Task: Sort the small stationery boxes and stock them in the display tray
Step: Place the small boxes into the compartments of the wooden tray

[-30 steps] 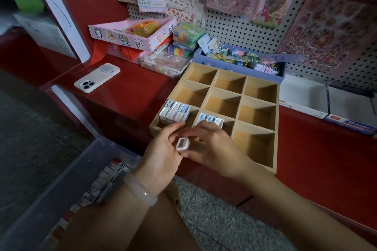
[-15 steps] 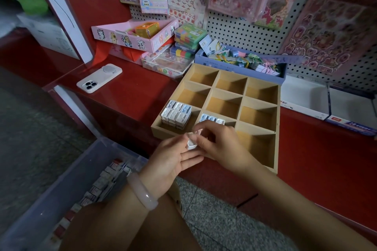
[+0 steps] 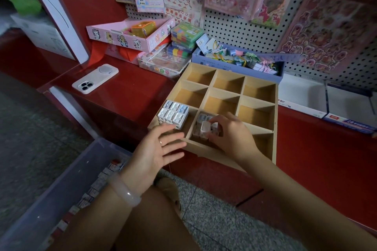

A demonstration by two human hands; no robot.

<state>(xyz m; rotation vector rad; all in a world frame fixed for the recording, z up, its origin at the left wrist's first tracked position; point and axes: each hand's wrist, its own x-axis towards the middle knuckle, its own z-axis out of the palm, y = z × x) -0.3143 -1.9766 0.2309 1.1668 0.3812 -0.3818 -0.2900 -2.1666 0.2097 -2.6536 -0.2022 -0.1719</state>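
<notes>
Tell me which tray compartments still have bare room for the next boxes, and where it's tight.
In the wooden tray, the back and middle rows look bare, as does the right compartment behind the right hand. Crowded: the near-left cell with its white boxes, and the cell beside it, where the right hand sets a small box. The left hand hovers open.

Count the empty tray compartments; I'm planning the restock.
7 in the display tray: three in the far row, three in the middle row, and the near-right one, partly hidden behind the right hand.
</notes>
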